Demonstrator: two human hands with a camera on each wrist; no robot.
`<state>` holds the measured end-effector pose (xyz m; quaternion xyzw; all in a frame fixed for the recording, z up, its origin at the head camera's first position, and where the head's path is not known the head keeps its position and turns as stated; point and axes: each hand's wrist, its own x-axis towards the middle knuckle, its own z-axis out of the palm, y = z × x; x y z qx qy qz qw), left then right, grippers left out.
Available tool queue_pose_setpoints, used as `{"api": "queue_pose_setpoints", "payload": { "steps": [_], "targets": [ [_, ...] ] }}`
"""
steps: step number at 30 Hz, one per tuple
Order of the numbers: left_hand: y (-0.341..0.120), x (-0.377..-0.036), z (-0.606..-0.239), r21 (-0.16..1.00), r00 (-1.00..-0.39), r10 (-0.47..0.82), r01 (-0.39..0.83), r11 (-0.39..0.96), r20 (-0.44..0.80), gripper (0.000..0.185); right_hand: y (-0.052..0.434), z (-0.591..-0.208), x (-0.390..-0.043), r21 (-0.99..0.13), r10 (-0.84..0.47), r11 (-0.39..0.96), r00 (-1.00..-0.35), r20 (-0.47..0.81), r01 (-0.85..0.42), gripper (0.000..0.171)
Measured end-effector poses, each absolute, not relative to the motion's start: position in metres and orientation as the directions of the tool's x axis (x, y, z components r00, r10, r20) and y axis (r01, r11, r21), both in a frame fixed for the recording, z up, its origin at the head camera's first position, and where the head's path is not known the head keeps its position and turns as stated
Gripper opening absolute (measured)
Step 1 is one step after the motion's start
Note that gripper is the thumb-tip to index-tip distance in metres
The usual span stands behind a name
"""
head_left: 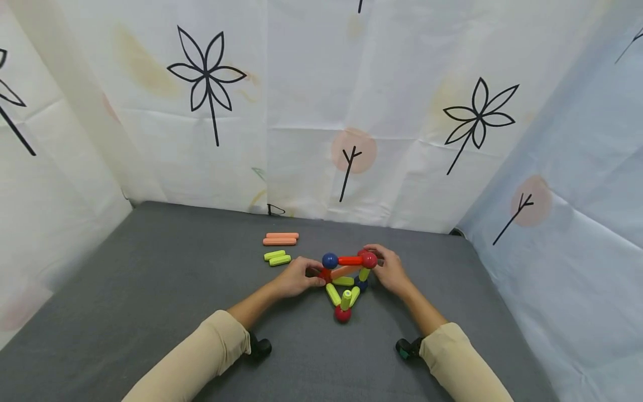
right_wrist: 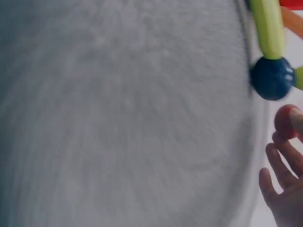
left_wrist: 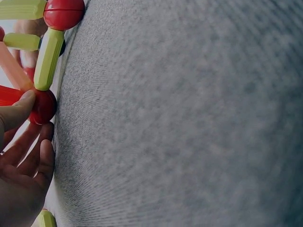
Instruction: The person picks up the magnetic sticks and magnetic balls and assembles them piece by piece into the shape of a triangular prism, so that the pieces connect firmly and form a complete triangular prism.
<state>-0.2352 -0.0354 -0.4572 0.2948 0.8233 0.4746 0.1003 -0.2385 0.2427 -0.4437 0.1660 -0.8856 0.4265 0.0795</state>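
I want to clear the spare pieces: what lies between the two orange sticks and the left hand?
Two green sticks lie between the orange sticks and the left hand, on the grey mat; the head view shows it.

Flower-print curtains [head_left: 321, 100], grey mat [head_left: 150, 290]

1. The stick-and-ball toy [head_left: 345, 282] stands on the gray mat. It is made of green, red and orange sticks joined by balls.
2. A blue ball [head_left: 330, 260] and a red ball [head_left: 369, 260] sit at the top, with a red stick [head_left: 350, 261] between them.
3. Another red ball [head_left: 342, 314] sits lowest, at the near corner.
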Motion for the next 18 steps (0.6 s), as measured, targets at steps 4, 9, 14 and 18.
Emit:
{"api": "queue_pose_setpoints", "payload": {
  "steps": [4,9,14,18],
  "targets": [
    [-0.036,-0.235,-0.456,0.841,-0.809,0.580,0.377,0.387,0.096,0.026,0.251,-0.422,-0.224,-0.728,-0.167,0.556,-0.912,0.375,-0.401,0.035],
    [-0.036,-0.234,-0.456,0.836,-0.815,0.571,0.381,0.396,0.102,0.025,0.250,-0.396,-0.196,-0.676,-0.180,0.528,-0.845,0.503,-0.515,0.037],
    [-0.037,-0.234,-0.457,0.831,-0.804,0.580,0.409,0.378,0.132,0.025,0.239,-0.390,-0.166,-0.614,-0.320,0.472,-0.772,0.550,-0.633,0.042],
    [-0.036,-0.234,-0.457,0.838,-0.797,0.587,0.413,0.357,0.143,0.024,0.232,-0.397,-0.154,-0.617,-0.452,0.418,-0.742,0.495,-0.666,0.041]
  ]
}}
